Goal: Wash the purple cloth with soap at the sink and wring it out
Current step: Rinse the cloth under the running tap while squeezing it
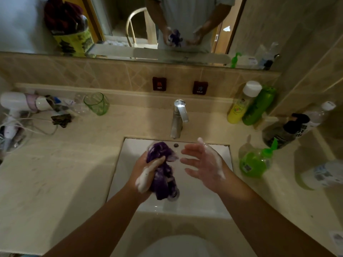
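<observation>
- Purple cloth [162, 170] hangs bunched over the white sink [194, 197], above the drain, streaked with white lather
- Left hand [147, 174] grips the cloth around its middle, fingers curled round it, thumb and heel coated in foam
- Right hand [203, 163] is held just beside the cloth, apart from it, fingers spread and holding nothing, suds along its outer edge
- Chrome faucet [178, 118] stands behind the basin
- Green soap dispenser [257, 160] sits on the counter [55, 173] to the right

A beige counter [55, 182] carries a green glass [96, 103], hairdryer [18, 104], faucet [178, 118] and green soap dispenser [257, 161].
</observation>
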